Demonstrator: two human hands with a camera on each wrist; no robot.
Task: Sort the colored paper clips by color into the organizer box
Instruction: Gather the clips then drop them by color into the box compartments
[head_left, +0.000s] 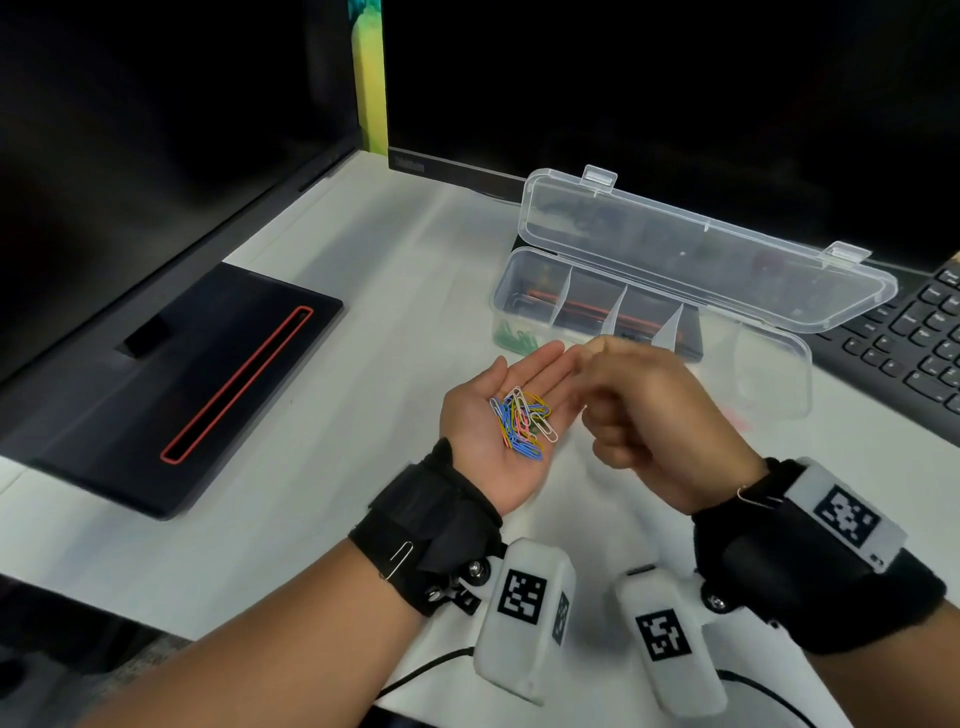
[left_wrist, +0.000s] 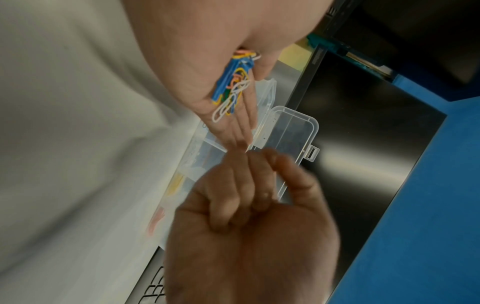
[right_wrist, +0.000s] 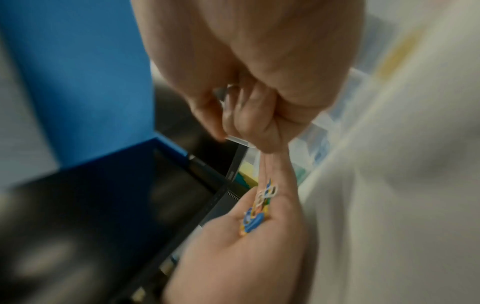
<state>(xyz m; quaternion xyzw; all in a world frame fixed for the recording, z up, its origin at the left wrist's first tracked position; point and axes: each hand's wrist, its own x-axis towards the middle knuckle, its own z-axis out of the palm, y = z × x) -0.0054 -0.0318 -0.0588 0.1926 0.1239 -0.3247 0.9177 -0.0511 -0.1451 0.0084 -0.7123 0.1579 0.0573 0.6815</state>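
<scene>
The left hand (head_left: 493, 431) lies spread flat, a tray for mixed paper clips (head_left: 522, 421); the right hand (head_left: 649, 415) hovers curled beside it, any pinch hidden.

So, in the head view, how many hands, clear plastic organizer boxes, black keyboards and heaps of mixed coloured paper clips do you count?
Hands: 2 (left hand, right hand)
Clear plastic organizer boxes: 1
Black keyboards: 1
Heaps of mixed coloured paper clips: 1
Total: 5

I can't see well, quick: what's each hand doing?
Left hand: open, palm up, clips resting on it.
Right hand: fingers curled; cannot tell if it holds anything.
</scene>
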